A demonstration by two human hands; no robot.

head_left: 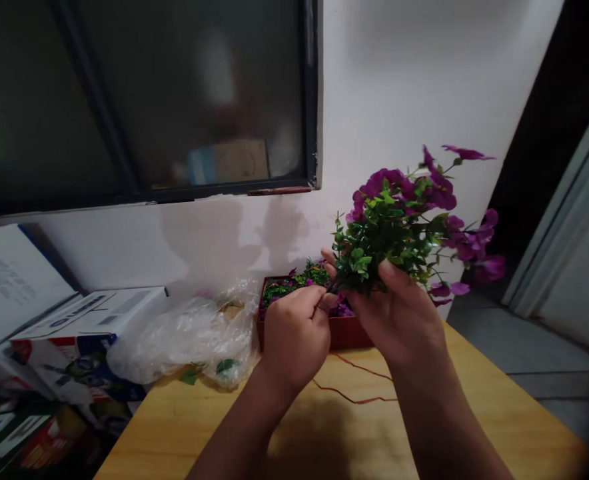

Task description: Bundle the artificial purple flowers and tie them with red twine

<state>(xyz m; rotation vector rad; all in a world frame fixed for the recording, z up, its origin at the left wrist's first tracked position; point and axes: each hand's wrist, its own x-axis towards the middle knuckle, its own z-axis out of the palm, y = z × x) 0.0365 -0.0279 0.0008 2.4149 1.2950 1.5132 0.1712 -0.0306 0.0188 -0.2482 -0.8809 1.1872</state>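
A bunch of artificial flowers (394, 227) with purple petals and green leaves is held up over the table, its blooms tilted to the right. My left hand (298, 327) is closed in a fist around the dark stems at the lower left of the bunch. My right hand (399, 313) cups the leaves from below, thumb in front and fingertips partly hidden behind the greenery. Behind both hands stands a red box (352, 333) filled with more green leaves and purple flowers.
A crumpled clear plastic bag (189, 340) lies left of the red box. A thin reddish cord (357, 400) curves across the wooden table (324, 440). Printed cartons (94, 313) are stacked at the left. The wall and a dark-framed window (174, 100) rise behind.
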